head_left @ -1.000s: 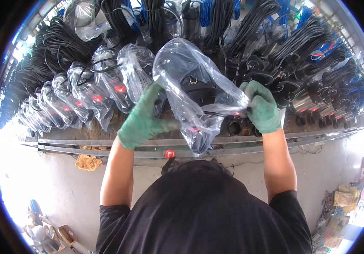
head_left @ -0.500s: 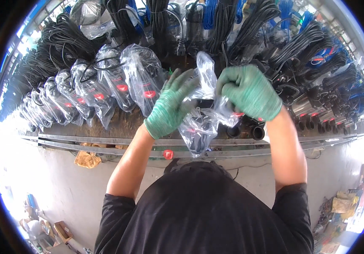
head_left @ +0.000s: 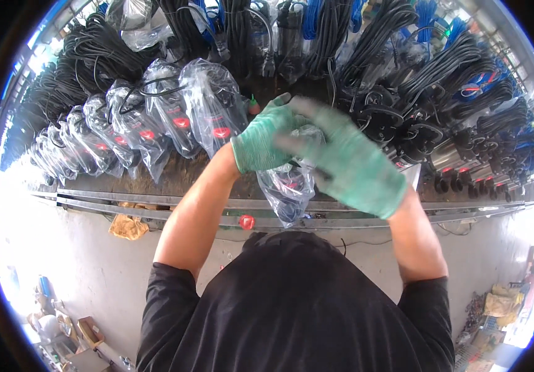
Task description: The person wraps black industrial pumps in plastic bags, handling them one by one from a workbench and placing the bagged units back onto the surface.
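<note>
A clear plastic bag [head_left: 287,193] with a dark unit inside and a red mark lies at the bench's front edge, right in front of me. My left hand [head_left: 264,141], in a green glove, is over the bag's upper end; most of its fingers are hidden. Crossing in from the right, my right hand [head_left: 357,164], also gloved in green, is blurred by motion. Its fingers stretch apart toward the left hand, above the bag. Some loose clear plastic [head_left: 309,132] shows between the hands. Just beyond the left hand stands a small bottle with a green tip [head_left: 253,105].
Several bagged units with red labels [head_left: 211,105] line the bench to the left. Silver and black pump-like units [head_left: 459,158] stand at the right. Bundled black cables [head_left: 375,37] fill the back. A metal rail [head_left: 155,211] runs along the front; a red round thing [head_left: 246,222] is below it.
My right hand has swung left and nearer to me, its curled fingers now stretched out. The left hand has shifted slightly right, so the two hands now overlap.
</note>
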The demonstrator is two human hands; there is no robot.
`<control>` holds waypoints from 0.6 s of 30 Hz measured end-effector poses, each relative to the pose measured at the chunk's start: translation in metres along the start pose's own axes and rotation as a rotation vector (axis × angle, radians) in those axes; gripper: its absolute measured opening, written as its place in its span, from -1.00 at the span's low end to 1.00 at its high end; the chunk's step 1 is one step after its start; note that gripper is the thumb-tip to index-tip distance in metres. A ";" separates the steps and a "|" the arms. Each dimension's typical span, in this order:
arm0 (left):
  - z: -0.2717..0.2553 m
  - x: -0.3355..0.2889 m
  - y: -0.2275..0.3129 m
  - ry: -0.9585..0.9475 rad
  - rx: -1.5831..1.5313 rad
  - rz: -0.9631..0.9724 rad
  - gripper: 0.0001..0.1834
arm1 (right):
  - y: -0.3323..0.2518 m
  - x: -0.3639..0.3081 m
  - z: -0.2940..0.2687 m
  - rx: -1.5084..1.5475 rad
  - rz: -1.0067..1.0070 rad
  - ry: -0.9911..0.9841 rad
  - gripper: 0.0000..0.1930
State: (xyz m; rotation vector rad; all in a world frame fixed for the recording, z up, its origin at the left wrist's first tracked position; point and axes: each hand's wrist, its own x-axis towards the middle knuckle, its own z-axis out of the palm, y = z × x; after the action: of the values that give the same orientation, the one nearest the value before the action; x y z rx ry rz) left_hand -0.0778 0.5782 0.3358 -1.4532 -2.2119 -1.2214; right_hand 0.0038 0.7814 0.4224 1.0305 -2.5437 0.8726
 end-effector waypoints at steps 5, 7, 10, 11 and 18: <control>-0.025 0.032 -0.005 -0.480 -0.057 -0.174 -0.31 | 0.050 -0.004 0.031 -0.468 -0.388 0.121 -0.40; -0.020 0.036 -0.011 -0.464 -0.126 -0.196 -0.40 | 0.056 -0.003 0.027 -0.494 -0.458 0.172 -0.51; -0.016 0.038 -0.003 -0.353 -0.171 -0.158 -0.50 | 0.063 -0.002 0.026 -0.469 -0.522 0.171 -0.66; -0.015 0.038 -0.002 -0.360 -0.168 -0.144 -0.46 | 0.060 -0.003 0.028 -0.449 -0.492 0.146 -0.71; -0.020 0.017 0.011 -0.159 -0.104 -0.115 -0.28 | 0.055 -0.009 0.041 -0.005 0.176 0.167 -0.84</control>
State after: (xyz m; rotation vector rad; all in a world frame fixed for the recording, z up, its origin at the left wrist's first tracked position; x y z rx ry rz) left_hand -0.0820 0.5757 0.3639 -1.5297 -2.3993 -1.3166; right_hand -0.0288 0.7915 0.3624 0.7070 -2.5200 0.9534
